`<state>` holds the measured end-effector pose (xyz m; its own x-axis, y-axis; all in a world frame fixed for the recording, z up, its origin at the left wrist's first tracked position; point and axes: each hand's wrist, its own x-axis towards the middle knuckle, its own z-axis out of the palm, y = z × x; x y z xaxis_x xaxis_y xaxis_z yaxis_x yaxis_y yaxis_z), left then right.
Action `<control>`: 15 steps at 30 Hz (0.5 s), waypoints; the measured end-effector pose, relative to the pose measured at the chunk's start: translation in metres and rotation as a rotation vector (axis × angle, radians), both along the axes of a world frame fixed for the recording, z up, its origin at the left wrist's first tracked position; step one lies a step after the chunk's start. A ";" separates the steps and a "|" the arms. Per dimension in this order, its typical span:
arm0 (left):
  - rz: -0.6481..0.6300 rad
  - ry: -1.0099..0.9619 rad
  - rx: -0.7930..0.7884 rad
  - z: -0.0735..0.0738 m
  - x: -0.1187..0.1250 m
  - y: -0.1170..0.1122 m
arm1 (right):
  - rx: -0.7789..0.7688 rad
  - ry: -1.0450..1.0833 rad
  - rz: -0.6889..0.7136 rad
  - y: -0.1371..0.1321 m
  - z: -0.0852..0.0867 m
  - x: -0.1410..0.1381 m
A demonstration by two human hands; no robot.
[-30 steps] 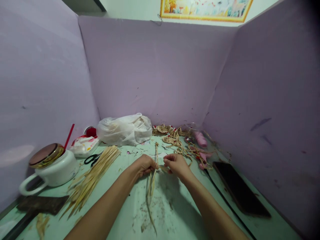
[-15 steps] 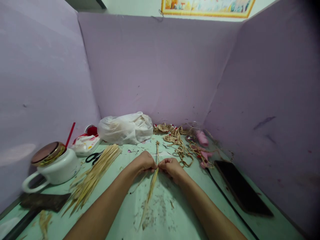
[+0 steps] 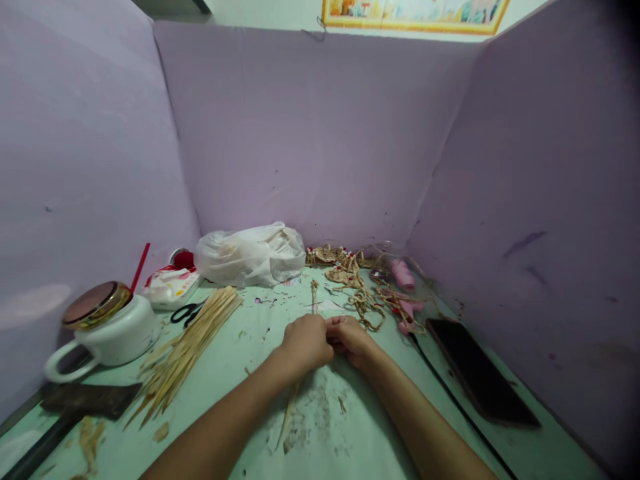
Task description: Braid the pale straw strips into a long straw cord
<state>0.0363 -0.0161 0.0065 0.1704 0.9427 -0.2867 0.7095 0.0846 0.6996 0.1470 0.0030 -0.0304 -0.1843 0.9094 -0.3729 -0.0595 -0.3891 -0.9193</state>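
My left hand (image 3: 307,341) is closed over a thin plaited straw cord (image 3: 315,298). The cord's knotted upper end lies on the table beyond my knuckles. From under the left hand a pale loose straw strand (image 3: 289,413) trails toward me. My right hand (image 3: 349,337) meets the left one, its fingers pinched together at the cord. The spot where both hands grip is hidden by the left hand. To the left lies a fanned bundle of dry straw strips (image 3: 195,347).
Black scissors (image 3: 186,313), a white cup (image 3: 120,333) with a gold-rimmed lid and a dark-headed tool (image 3: 90,401) stand left. A white plastic bag (image 3: 253,257) is behind. Plaited cord pieces (image 3: 367,303), pink thread (image 3: 403,275) and a phone (image 3: 480,373) lie right.
My left hand has moved right and a little nearer, crossing over the cord and covering the strands that showed between the hands. My right hand has shifted slightly right.
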 end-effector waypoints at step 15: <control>0.154 -0.455 -0.432 -0.010 -0.013 0.029 | 0.060 -0.144 0.090 0.001 0.004 0.005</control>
<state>0.0229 0.0125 -0.0040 0.2360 0.7818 -0.5772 0.3074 0.5034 0.8075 0.1515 0.0044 -0.0265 -0.2150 0.9130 -0.3466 0.1068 -0.3308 -0.9377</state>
